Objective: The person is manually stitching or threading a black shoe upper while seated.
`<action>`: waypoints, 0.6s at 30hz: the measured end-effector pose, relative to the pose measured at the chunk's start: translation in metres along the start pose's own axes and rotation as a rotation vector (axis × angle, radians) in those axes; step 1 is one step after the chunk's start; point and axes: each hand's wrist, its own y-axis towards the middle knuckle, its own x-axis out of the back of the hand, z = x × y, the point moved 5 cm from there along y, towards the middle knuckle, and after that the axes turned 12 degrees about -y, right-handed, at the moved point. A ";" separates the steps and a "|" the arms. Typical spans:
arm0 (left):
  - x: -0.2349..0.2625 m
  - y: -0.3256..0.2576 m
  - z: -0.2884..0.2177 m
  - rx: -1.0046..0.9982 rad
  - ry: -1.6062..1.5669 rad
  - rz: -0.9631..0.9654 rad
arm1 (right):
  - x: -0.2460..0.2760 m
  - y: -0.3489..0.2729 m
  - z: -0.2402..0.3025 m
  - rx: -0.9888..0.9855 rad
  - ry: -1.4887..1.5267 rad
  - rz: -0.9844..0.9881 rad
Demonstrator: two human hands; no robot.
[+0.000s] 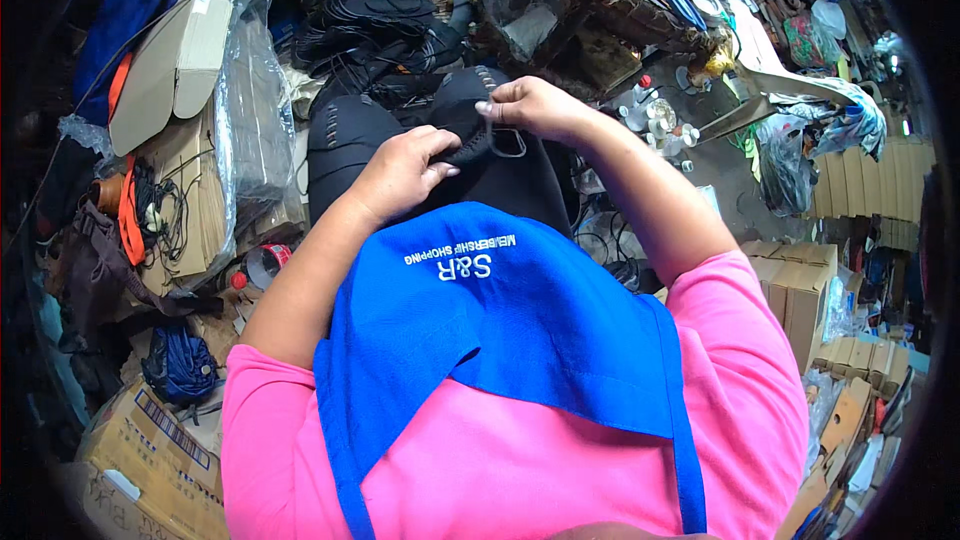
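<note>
My left hand point(404, 170) pinches the near edge of a small black piece point(468, 152) with stitch-like texture along its rim, held above my lap. It looks like part of a shoe, but its exact kind is unclear. Just right of it, my right hand point(530, 108) is closed, thumb against forefinger, on a thin pale cord point(508, 148) that hangs in a loop below the fingers. Whether a needle is in those fingers is too small to tell. Under both hands are my black-clad legs point(340, 155), with light stitch marks near the knees.
A blue apron point(500, 330) covers my front. To the left lean cardboard sheets point(180, 50) and a plastic-wrapped stack point(255, 120). Ahead lies a heap of black cords point(370, 25). Several small bottles point(655, 120) stand at the right, near stacked cardboard point(865, 185). A blue bag point(180, 362) sits lower left.
</note>
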 end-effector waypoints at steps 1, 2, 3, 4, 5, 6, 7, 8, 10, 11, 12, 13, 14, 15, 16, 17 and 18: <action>0.000 0.000 -0.001 -0.036 0.024 -0.022 | -0.001 -0.003 -0.001 -0.054 0.088 -0.011; 0.002 -0.001 -0.001 -0.032 0.022 -0.018 | -0.003 -0.006 -0.002 -0.108 0.175 -0.020; 0.007 -0.002 -0.001 -0.029 0.052 0.001 | -0.001 -0.010 -0.002 -0.020 0.259 -0.093; 0.012 -0.003 -0.004 -0.029 0.082 0.018 | 0.004 -0.018 -0.007 0.069 0.339 -0.168; 0.019 -0.003 -0.004 -0.024 0.075 0.011 | 0.016 -0.031 -0.023 -0.015 0.346 -0.243; 0.029 -0.002 -0.004 -0.030 0.018 -0.043 | 0.027 -0.048 -0.035 -0.039 0.416 -0.296; 0.039 -0.001 0.002 -0.013 -0.036 -0.099 | 0.044 -0.071 -0.041 -0.070 0.207 -0.375; 0.047 0.003 0.005 -0.001 -0.093 -0.149 | 0.057 -0.086 -0.085 -0.131 -0.033 -0.321; 0.056 0.012 0.005 0.023 -0.110 -0.189 | 0.065 -0.117 -0.122 -0.436 -0.740 -0.122; 0.054 0.020 0.008 -0.010 -0.142 -0.173 | 0.064 -0.124 -0.114 -0.440 -0.866 -0.181; 0.052 0.028 0.009 -0.043 -0.173 -0.157 | 0.066 -0.127 -0.104 -0.442 -0.990 -0.243; 0.048 0.041 0.007 -0.052 -0.177 -0.145 | 0.068 -0.118 -0.088 -0.251 -0.738 -0.365; 0.040 0.050 0.005 -0.054 -0.120 -0.084 | 0.066 -0.102 -0.066 -0.047 -0.479 -0.473; 0.036 0.057 0.003 -0.051 -0.061 -0.032 | 0.058 -0.087 -0.031 -0.015 -0.374 -0.438; 0.034 0.063 0.002 -0.051 -0.061 -0.033 | 0.050 -0.073 0.006 0.012 -0.271 -0.406; 0.027 0.069 0.005 0.030 -0.174 0.052 | 0.039 -0.060 0.027 -0.001 -0.319 -0.320; 0.021 0.074 0.011 0.114 -0.285 0.138 | 0.029 -0.048 0.041 -0.013 -0.363 -0.233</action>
